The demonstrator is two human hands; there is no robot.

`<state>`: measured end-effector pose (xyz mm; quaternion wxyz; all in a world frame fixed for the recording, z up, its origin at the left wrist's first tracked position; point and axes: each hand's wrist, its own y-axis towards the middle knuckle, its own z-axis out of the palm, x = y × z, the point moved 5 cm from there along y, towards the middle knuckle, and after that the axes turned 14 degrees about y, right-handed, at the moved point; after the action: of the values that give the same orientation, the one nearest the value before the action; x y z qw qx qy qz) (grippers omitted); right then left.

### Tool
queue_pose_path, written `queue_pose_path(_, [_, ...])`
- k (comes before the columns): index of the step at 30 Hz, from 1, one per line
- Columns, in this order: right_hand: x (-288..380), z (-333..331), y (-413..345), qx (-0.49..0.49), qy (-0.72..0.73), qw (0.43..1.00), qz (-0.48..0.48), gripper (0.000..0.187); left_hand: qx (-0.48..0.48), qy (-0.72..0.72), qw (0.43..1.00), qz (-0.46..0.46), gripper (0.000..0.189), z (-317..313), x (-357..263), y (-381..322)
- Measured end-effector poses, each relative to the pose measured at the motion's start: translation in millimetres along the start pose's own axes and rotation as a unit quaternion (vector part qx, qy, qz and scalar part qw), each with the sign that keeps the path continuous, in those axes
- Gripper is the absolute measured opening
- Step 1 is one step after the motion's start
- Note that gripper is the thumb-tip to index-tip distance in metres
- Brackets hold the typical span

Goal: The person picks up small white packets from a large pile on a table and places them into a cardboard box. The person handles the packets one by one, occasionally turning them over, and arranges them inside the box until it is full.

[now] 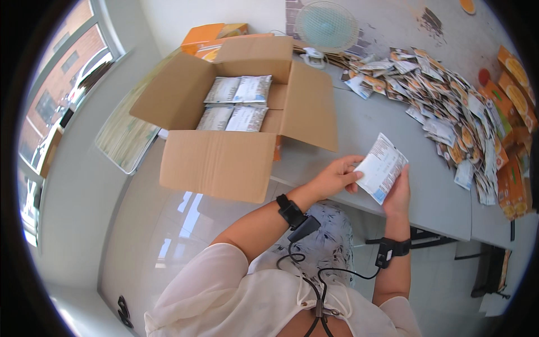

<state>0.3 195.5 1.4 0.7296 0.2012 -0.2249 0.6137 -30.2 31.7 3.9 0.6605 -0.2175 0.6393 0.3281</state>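
Observation:
Between my two hands is a white printed sachet, tilted above the grey table. My left hand pinches its left edge, thumb on top. The palm and fingers of my right hand support its right side, partly hidden behind it. To the left stands a cardboard box with its flaps spread out. Inside it lie white sachets in two columns, with bare cardboard showing along the box's right side. How deep the sachets go cannot be seen.
A large heap of loose sachets covers the table's right and back. Orange printed cartons stand at the far right, others behind the box. A fan stands by the wall. Black cables run from my wrist straps.

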Motion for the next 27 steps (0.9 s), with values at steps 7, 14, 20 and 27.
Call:
queue_pose_path(7, [2.3,2.4,2.0,-0.022,-0.01,0.999,0.027,0.048,0.023,0.04,0.999,-0.013,0.044,-4.7,-6.4,-5.9])
queue_pose_path(14, [-3.9,1.1,-2.1,-0.029,-0.039,0.998,0.045,0.049,0.001,0.103,0.991,-0.088,0.045,4.0,-9.5,3.9])
queue_pose_path(20, [-2.0,2.3,-6.6,0.014,-0.098,0.994,0.034,0.057,-0.038,0.047,0.994,-0.092,0.045,23.2,-17.8,1.7])
queue_pose_path(27, [4.1,1.1,-8.9,0.029,-0.04,0.999,0.013,0.07,-0.061,-0.001,0.995,-0.085,0.044,28.5,-23.9,-3.1])
